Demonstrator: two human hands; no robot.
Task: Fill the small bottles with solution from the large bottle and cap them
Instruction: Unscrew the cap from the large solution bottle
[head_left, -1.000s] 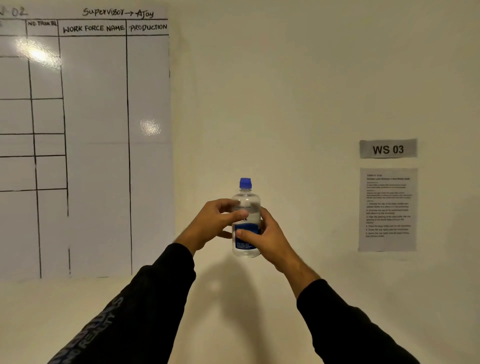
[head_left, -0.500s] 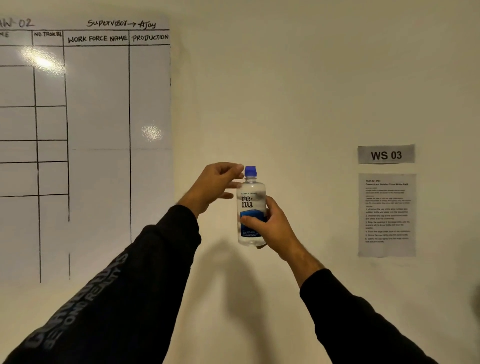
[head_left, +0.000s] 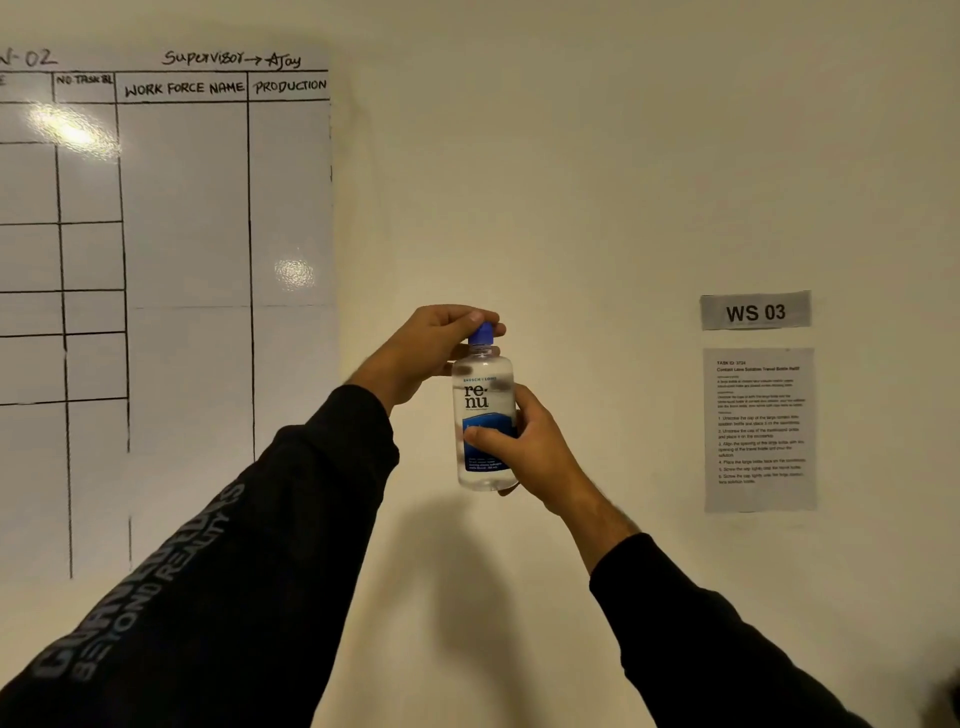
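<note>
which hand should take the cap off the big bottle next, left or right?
Left. The left hand already sits over the blue cap, with fingers curled round it. The right hand grips the large bottle round its label, holding it upright, so it is best placed to steady it.

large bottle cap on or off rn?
On. The blue cap sits on the upright bottle; left hand pinches it, right hand grips the body.

Whiteboard (head_left: 182, 260), wall sign (head_left: 756, 310), instruction sheet (head_left: 759, 428)

Clear bottle (head_left: 483, 415) carries a blue cap (head_left: 481, 334) and blue-and-white label. Black sleeves (head_left: 260, 545) show grey lettering. The whiteboard (head_left: 182, 260) has black gridlines.
</note>
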